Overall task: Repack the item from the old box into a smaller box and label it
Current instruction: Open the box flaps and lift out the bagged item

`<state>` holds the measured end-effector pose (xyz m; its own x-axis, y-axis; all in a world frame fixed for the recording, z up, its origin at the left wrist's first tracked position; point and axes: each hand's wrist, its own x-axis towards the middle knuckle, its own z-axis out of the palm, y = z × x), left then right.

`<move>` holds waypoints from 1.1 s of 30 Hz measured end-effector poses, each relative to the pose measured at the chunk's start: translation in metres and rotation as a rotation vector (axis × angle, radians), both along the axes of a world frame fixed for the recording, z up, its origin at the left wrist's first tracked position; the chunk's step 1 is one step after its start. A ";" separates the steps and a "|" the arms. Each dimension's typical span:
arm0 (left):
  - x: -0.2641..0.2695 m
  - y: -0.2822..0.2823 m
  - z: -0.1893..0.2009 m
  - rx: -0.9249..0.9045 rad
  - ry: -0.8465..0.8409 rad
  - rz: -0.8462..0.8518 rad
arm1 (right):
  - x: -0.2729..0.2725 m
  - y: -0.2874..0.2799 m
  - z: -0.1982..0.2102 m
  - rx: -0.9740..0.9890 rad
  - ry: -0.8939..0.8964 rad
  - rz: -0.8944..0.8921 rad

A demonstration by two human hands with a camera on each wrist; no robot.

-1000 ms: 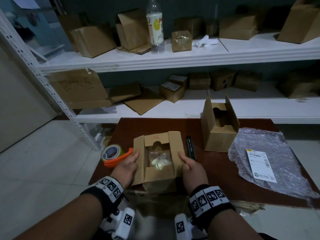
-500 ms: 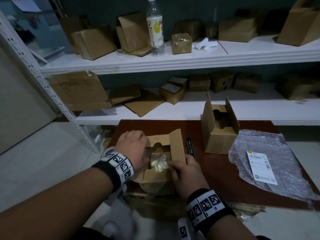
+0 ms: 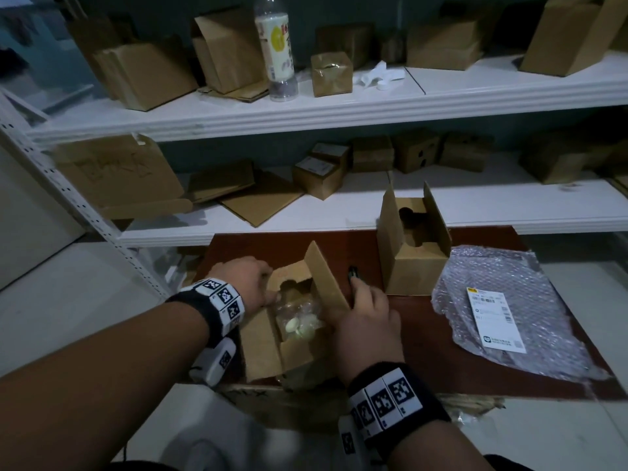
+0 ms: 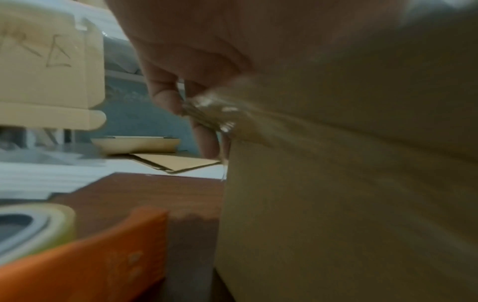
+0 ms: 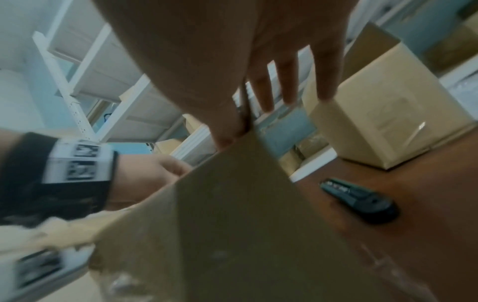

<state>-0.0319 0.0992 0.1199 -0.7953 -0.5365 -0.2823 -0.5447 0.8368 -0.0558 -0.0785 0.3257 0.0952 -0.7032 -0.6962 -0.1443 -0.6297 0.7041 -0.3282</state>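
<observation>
Nearest the person, an open cardboard box [image 3: 272,341] sits at the front edge of the brown counter [image 3: 424,334], between the two hands. The right hand [image 3: 368,321] holds the box's raised right flap [image 3: 324,280]; the right wrist view shows the thumb on one face and straight fingers [image 5: 287,81] spread along the other, which the head view hides. The left hand [image 3: 249,283] reaches over the box's left side, and only the left wrist view shows its fingertips [image 4: 165,98] pinching clear plastic [image 4: 212,110] at the box's top edge. From the head view that plastic is a clear bag [image 3: 299,317] holding pale round pieces, lying inside the box.

Just left of the left hand, seen in the left wrist view alone, a tape roll [image 4: 36,228] sits in an orange dispenser [image 4: 98,257]. Just beyond the right hand lies a black marker [image 5: 359,200], mostly covered by that hand from above. Farther right of the right hand stands a second box [image 3: 411,246], open and upright, and beside it a sheet of bubble wrap [image 3: 516,311] with a white label [image 3: 494,322] lying on it. Beyond everything, white shelves [image 3: 339,117] carry more cardboard boxes and a plastic bottle [image 3: 277,49].
</observation>
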 end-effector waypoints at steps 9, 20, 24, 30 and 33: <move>0.025 -0.014 -0.018 0.433 0.368 0.465 | -0.003 0.004 0.002 -0.052 0.096 -0.090; 0.044 0.004 -0.027 0.339 0.492 0.541 | 0.001 0.000 -0.010 0.013 0.223 0.091; 0.044 0.005 -0.025 0.337 0.463 0.553 | -0.002 -0.005 -0.011 0.141 0.173 0.100; 0.042 0.005 -0.024 0.364 0.430 0.623 | 0.000 -0.003 -0.009 -0.126 0.169 0.026; 0.041 0.001 -0.027 0.408 0.451 0.708 | -0.005 0.005 -0.010 -0.360 0.206 -0.108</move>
<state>0.0096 0.1000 0.0924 -0.4016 -0.8654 -0.2998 -0.8338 0.2101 0.5105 -0.0836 0.3309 0.0855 -0.7637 -0.5969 0.2460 -0.6367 0.6331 -0.4402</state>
